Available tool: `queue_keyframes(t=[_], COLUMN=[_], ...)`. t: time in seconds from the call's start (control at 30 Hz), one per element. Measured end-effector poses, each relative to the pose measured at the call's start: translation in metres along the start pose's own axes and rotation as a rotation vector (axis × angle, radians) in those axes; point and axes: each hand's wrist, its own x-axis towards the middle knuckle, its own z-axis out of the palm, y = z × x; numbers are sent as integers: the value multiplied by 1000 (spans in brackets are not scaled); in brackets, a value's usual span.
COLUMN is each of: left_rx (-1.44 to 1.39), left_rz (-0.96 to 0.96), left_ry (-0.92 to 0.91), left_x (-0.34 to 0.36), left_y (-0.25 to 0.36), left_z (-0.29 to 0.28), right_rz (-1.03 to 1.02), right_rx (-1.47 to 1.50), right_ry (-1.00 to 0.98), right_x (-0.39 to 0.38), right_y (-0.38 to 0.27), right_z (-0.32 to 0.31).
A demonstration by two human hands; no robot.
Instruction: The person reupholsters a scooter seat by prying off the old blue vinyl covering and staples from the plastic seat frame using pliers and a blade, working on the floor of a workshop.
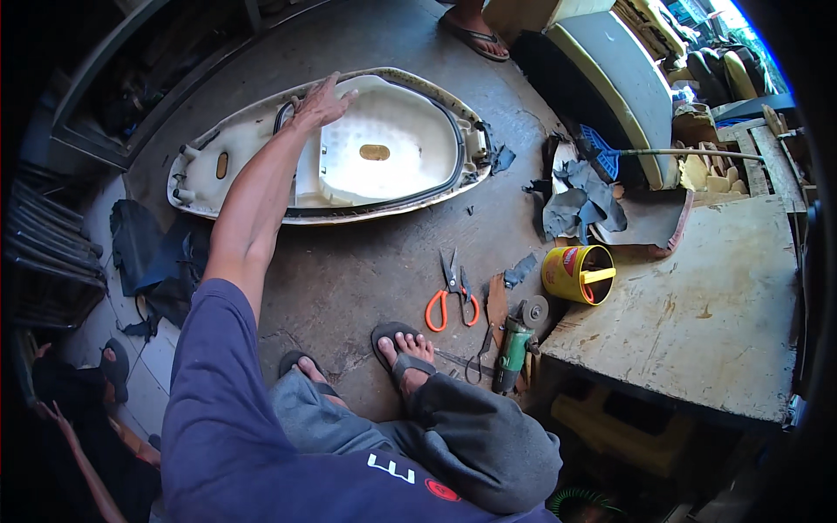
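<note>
A long cream motorcycle seat base lies on the floor with its hollow side up. A black rubber seal runs round its deeper section. My left arm reaches across it, and my left hand rests at its far rim with the fingers apart. Beside that hand a dark loop shows; whether the fingers touch it I cannot make out. My right hand is out of view. Between the base and my feet lie orange-handled scissors, blades apart.
A green angle grinder and a yellow tub are beside a wooden board on the right. Dark scraps, a blue-headed tool and a large cushion lie beyond. Another person's foot is at the top; someone sits lower left.
</note>
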Motion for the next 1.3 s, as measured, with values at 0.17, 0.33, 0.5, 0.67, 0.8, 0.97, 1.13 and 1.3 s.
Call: queue_keyframes(t=[0.17, 0.33, 0.5, 0.67, 0.8, 0.97, 1.13, 1.3], left_rx=[-71, -127, -232, -326, -204, -37, 29, 58], left_rz=[28, 149, 298, 135, 211, 335, 404, 421], left_ry=[-312, -290, -246, -192, -215, -205, -209, -228], left_x=[-7, -58, -120, -174, -208, -249, -278, -283], left_y=[9, 23, -3, -23, 23, 5, -2, -2], left_z=[-11, -69, -62, -13, -33, -14, -1, -2], right_rz=[315, 336, 102, -100, -128, 2, 78, 52], right_rx=[516, 1210, 1306, 724, 504, 269, -60, -332], right_ry=[-103, 116, -14, 221, 430, 449, 445, 302], right_x=[-55, -88, -19, 15, 13, 24, 20, 20], right_y=[46, 91, 57, 57, 59, 73, 85, 88], right_z=[-27, -115, -136, -137, -168, -203, -217, -212])
